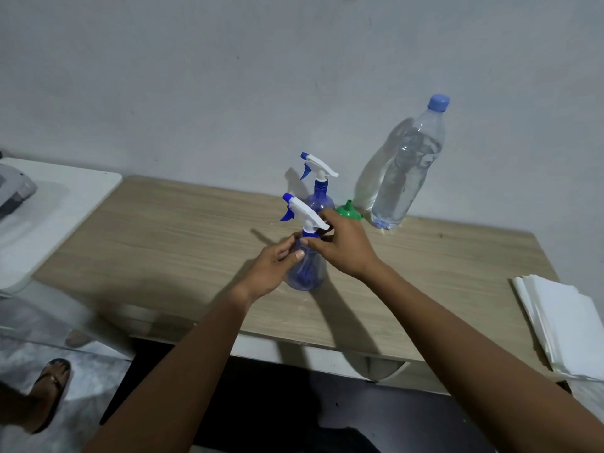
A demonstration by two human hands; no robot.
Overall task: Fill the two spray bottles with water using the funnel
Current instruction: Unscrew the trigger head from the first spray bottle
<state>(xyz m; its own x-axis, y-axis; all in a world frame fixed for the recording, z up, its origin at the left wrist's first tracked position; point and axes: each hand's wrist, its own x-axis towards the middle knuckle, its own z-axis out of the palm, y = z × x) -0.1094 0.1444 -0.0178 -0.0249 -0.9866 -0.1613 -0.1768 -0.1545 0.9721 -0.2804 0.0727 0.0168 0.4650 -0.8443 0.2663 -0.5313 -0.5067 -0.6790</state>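
Note:
Two translucent blue spray bottles with white trigger heads stand on the wooden table [163, 243]. The near spray bottle [307, 273] is at the table's middle; my left hand [271, 269] grips its body from the left. My right hand [343, 246] is closed around its neck collar just under the white trigger head. The far spray bottle [318, 188] stands behind it, untouched. A green funnel [348, 210] lies upside down, spout up, just right of the far bottle and partly hidden by my right hand. A large clear water bottle [408, 171] with a blue cap stands against the wall.
A stack of white paper [568, 322] lies at the table's right edge. A white surface [58, 207] with a grey device adjoins the table on the left. A sandalled foot [52, 380] shows on the floor at lower left. The wall runs close behind the bottles.

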